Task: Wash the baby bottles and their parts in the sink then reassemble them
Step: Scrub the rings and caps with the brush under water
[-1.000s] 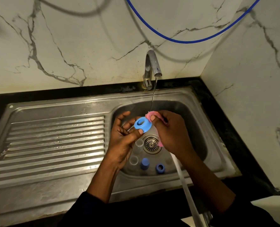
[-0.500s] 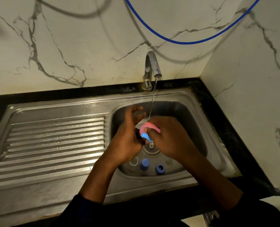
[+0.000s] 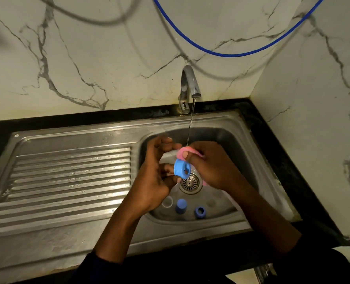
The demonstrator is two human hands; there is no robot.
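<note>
I am in the washing step, scrubbing one part at a time over the basin of the sink (image 3: 227,121). My left hand (image 3: 155,177) has its fingers (image 3: 167,168) curled round the blue screw ring (image 3: 181,168), pinching it by the rim with its open side turned up toward me, just above the drain (image 3: 190,183). My right hand (image 3: 213,167) grips the pink scrub pad (image 3: 182,151), fingers bunched over it and the thumb pressed on top. The pad touches the upper edge of the ring. The thin stream of water (image 3: 191,124) from the tap (image 3: 188,83) lands on the pad, right where my two hands meet.

On the basin floor, near its front wall, lie a clear ring (image 3: 167,201), a blue cap (image 3: 181,206) and a second blue ring (image 3: 200,212), each apart from the others. I cannot tell whether any is already clean. A pale shape behind my hands may be a bottle, but I cannot be sure.

The next move, as I judge it, is to work the pad round the inside of the ring and its threads, turning the ring with my left fingers, then rinse it under the stream. Wet plastic is slippery, so the pinch must be firm. The ribbed drainboard (image 3: 67,177) on my left looks a fair place to set it down. Reassembly is a long way off
</note>
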